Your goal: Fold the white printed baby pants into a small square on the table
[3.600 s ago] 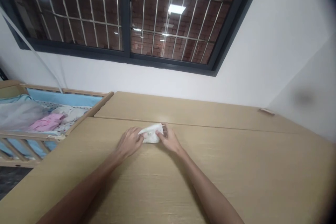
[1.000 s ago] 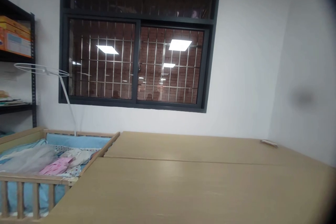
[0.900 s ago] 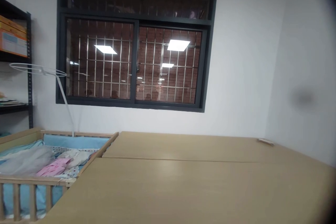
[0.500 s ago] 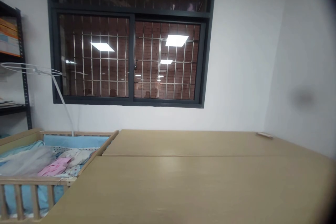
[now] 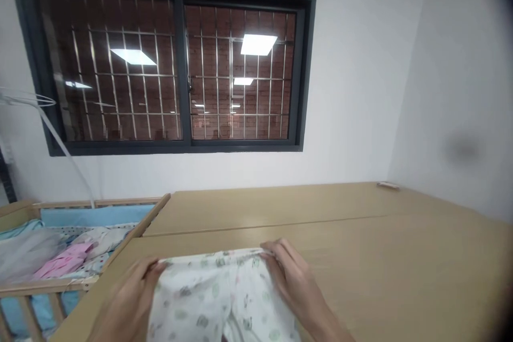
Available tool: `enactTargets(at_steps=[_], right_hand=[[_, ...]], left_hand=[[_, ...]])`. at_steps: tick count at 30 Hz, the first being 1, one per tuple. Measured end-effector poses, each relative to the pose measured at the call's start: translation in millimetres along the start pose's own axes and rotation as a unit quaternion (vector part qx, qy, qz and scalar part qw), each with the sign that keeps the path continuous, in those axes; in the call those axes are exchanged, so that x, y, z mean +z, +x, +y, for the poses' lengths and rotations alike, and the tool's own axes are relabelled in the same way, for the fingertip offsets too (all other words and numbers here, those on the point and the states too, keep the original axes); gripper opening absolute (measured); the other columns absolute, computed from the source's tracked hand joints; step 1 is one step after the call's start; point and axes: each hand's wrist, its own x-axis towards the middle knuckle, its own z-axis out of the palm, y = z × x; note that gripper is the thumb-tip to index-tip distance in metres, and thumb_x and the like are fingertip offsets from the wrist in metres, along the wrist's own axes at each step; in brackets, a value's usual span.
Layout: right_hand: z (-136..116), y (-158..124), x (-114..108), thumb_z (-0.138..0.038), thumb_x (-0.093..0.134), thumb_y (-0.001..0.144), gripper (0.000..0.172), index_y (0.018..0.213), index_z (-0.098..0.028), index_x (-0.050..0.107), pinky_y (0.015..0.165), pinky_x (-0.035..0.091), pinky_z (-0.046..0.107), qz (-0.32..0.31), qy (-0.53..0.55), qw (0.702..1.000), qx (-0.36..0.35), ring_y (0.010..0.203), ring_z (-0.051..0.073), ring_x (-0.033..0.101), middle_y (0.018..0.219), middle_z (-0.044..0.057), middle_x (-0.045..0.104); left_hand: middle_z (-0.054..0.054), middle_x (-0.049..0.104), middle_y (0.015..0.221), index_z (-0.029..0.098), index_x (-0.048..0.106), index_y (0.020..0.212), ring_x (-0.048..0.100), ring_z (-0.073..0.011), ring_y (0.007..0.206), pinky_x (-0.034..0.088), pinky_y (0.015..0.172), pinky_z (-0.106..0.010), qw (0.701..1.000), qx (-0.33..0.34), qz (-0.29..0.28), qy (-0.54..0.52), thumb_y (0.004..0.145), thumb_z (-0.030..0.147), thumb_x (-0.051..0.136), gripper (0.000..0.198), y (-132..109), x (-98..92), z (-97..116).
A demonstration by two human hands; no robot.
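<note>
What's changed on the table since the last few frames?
Both hands have come back into view: the left hand and right hand now hold a white patterned garment by its top edge, spread on the table, where no hands or cloth showed half a second ago. The small folded white piece handled earlier is gone. The crib and its pink cloth are unchanged.

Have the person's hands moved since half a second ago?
Yes. Out of view then, the left hand and right hand now hold a patterned garment on the table, on the near side of the table seam.
</note>
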Motion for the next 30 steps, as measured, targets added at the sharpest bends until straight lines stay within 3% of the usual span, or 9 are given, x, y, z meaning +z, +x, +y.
enactTargets(at_steps=[5,8,12,21,30], right_hand=[[87.8,-0.6,39.2,-0.013,0.04,0.099,0.022,0.099,-0.021,0.06,0.085,0.047,0.034,-0.142,-0.073,0.979,0.128,0.097,0.023,0.06,0.1,0.009,0.065],[132.4,-8.0,70.5,-0.01,0.042,0.096,0.021,0.099,-0.019,0.061,0.087,0.043,0.031,-0.19,-0.133,0.959,0.162,0.098,0.022,0.057,0.104,0.009,0.063],[173.0,1.7,99.7,-0.012,0.045,0.097,0.018,0.099,-0.018,0.062,0.085,0.04,0.03,-0.209,-0.178,0.946,0.174,0.096,0.021,0.054,0.107,0.009,0.061],[235.1,38.2,130.4,-0.014,0.05,0.098,0.015,0.104,-0.019,0.062,0.094,0.035,0.034,-0.194,-0.166,0.948,0.191,0.105,0.023,0.054,0.11,0.01,0.061],[263.8,32.3,139.0,-0.023,0.057,0.093,0.013,0.105,-0.02,0.053,0.079,0.04,0.029,-0.139,-0.085,0.955,0.246,0.085,0.018,0.056,0.09,0.001,0.062]], left_hand=[[-0.008,0.068,0.094,0.024,0.054,0.087,0.064,-0.0242,0.095,0.048,0.085,-0.035,0.982,0.062,-0.168,0.051,0.103,0.034,0.022,0.037,41.0,94.0,18.7],[-0.009,0.067,0.095,0.022,0.053,0.084,0.063,-0.0242,0.095,0.045,0.085,-0.035,0.976,0.054,-0.195,0.079,0.102,0.027,0.025,0.034,51.8,137.8,11.7],[-0.013,0.067,0.099,0.018,0.057,0.094,0.062,-0.0273,0.1,0.044,0.085,-0.036,0.973,0.036,-0.195,0.115,0.102,0.023,0.026,0.032,69.9,176.3,2.4],[-0.017,0.068,0.109,0.015,0.063,0.107,0.061,-0.0289,0.108,0.043,0.091,-0.038,0.974,-0.003,-0.178,0.143,0.102,0.024,0.034,0.032,109.1,224.6,-10.5],[-0.011,0.07,0.112,0.016,0.061,0.111,0.065,-0.0224,0.102,0.047,0.088,-0.034,0.978,-0.027,-0.192,0.079,0.102,0.028,0.043,0.024,120.6,228.7,-15.3]])
